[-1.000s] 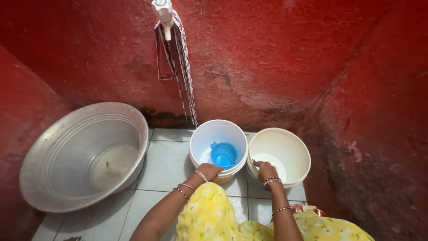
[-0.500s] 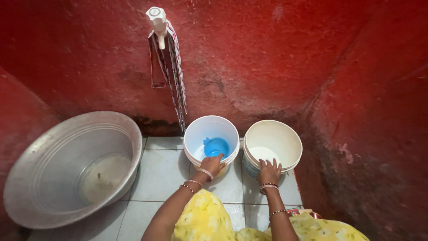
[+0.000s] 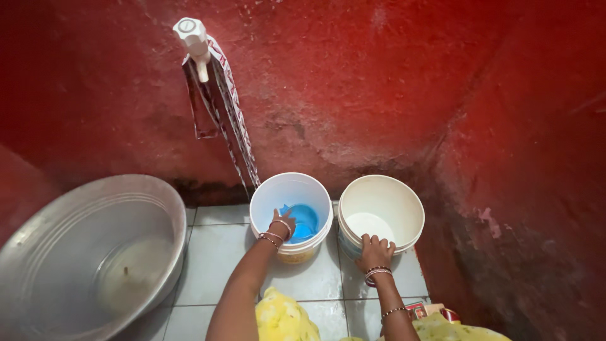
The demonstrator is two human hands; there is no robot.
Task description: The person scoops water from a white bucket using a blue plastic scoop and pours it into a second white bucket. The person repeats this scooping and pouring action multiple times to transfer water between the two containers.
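Two white plastic buckets stand side by side on the tiled floor against a red wall. My left hand (image 3: pixel 282 221) reaches down into the left bucket (image 3: pixel 259 202) and closes on the handle of a blue mug (image 3: pixel 305 221) lying inside it. My right hand (image 3: pixel 375 248) grips the near rim of the right bucket (image 3: pixel 404 196), whose pale bottom shows. Bangles circle both wrists.
A white tap (image 3: pixel 192 35) juts from the wall above, with a striped cloth strip (image 3: pixel 237 126) hanging from it. A large metal basin (image 3: pixel 88 208) leans at the left with a little water inside. Grey floor tiles (image 3: pixel 221 252) lie between. A red wall closes the right side.
My left hand has moved from the left bucket's near rim down inside it onto the blue mug. My right hand stays on the right bucket's rim. The view has shifted back and right.
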